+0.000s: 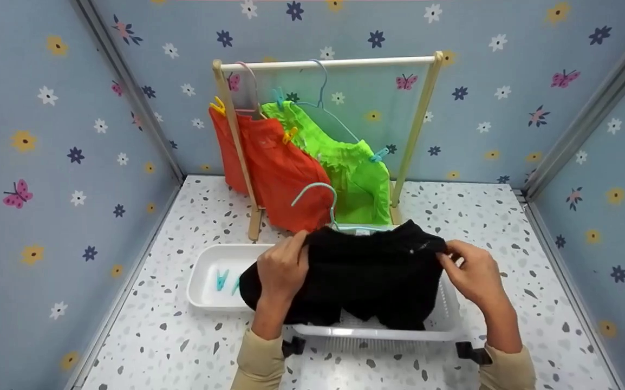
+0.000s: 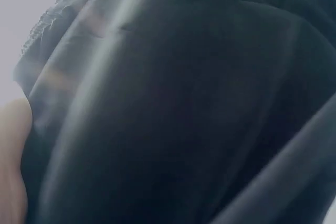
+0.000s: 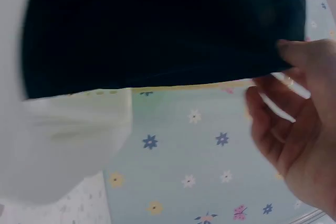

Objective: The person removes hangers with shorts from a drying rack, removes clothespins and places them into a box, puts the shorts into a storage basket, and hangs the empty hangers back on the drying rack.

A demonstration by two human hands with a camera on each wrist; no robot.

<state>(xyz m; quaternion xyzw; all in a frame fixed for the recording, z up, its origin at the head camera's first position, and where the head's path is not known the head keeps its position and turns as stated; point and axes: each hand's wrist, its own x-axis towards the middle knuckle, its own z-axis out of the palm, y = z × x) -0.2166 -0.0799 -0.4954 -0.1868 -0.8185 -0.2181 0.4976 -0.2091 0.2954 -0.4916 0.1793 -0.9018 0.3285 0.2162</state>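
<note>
Black shorts [image 1: 366, 271] are stretched between both hands above a white basket [image 1: 377, 332]. My left hand [image 1: 282, 268] grips the waistband's left end; my right hand [image 1: 472, 271] pinches its right end between thumb and fingers. Behind the waistband stands a light green hanger [image 1: 336, 203], its hook up and its lower part mostly hidden by the cloth. Black fabric [image 2: 168, 103] fills the left wrist view, with part of the left hand [image 2: 11, 161] at its edge. In the right wrist view the right hand [image 3: 304, 119] pinches a corner of the shorts [image 3: 168, 30].
A rack [image 1: 377, 62] at the back bears red shorts [image 1: 285, 168] and bright green shorts [image 1: 369, 179], clipped on hangers. A white tray [image 1: 199, 300] with light blue-green clips [image 1: 221, 280] stands left of the basket. Patterned walls enclose the table [image 1: 155, 325].
</note>
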